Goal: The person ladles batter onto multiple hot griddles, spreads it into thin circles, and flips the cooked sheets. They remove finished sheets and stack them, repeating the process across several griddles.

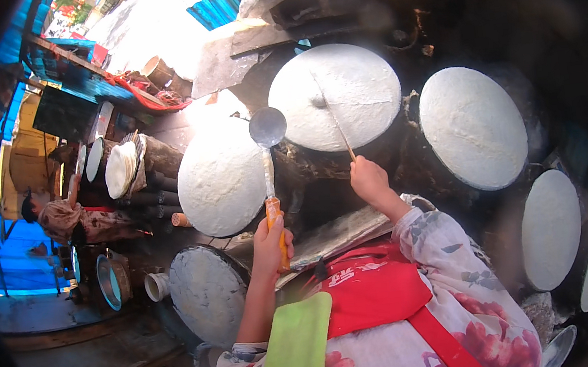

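Observation:
My left hand [271, 246] grips the orange handle of a metal ladle [268, 126]. Its bowl is raised over the gap between two round griddles and overlaps the edge of the left one in view. In my right hand [370, 180] is the near end of a thin stick [341, 129], which reaches across the middle round griddle [365, 88]. White batter coats that griddle, with a small lump beside the stick. A similar white layer covers the left griddle [221, 186]. Whether the stick's far end touches the batter I cannot tell.
More white-coated griddles [473, 127] curve away to my right. At lower left stands a wide round vessel [207, 294] with a whitish surface, next to a white pipe-like container [157, 286]. A stack of round flatbreads [121, 170] lies farther left, near another person [67, 220].

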A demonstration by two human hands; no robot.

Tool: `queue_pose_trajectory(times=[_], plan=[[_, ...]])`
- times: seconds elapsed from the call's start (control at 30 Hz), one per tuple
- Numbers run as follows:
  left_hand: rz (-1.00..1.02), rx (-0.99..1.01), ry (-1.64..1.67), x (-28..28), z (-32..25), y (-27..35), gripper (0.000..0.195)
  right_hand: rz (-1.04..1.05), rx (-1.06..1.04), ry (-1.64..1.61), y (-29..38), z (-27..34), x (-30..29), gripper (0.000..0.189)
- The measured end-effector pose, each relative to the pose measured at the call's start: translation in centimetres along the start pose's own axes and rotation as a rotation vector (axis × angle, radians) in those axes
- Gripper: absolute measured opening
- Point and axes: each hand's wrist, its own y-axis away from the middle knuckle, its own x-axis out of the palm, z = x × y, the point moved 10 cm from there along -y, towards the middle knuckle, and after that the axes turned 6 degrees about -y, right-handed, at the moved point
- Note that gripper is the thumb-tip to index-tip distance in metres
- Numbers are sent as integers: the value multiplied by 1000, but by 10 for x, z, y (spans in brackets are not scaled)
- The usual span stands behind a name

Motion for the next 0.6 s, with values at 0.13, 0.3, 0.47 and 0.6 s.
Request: queue_pose_trajectory(times=[0.13, 0.3, 0.47, 0.6], plan=[[-7, 1, -67, 2, -11, -10, 35, -71, -4, 95, -37, -20, -41, 26], [16, 27, -115, 12, -26, -39, 27, 13, -163, 195, -34, 7, -19, 21], [-1, 18, -195, 13, -37, -63, 25, 7, -22, 91, -54, -26, -58, 32], [-6, 15, -234, 19, -45, -78, 25, 121, -165, 131, -39, -9, -31, 31]])
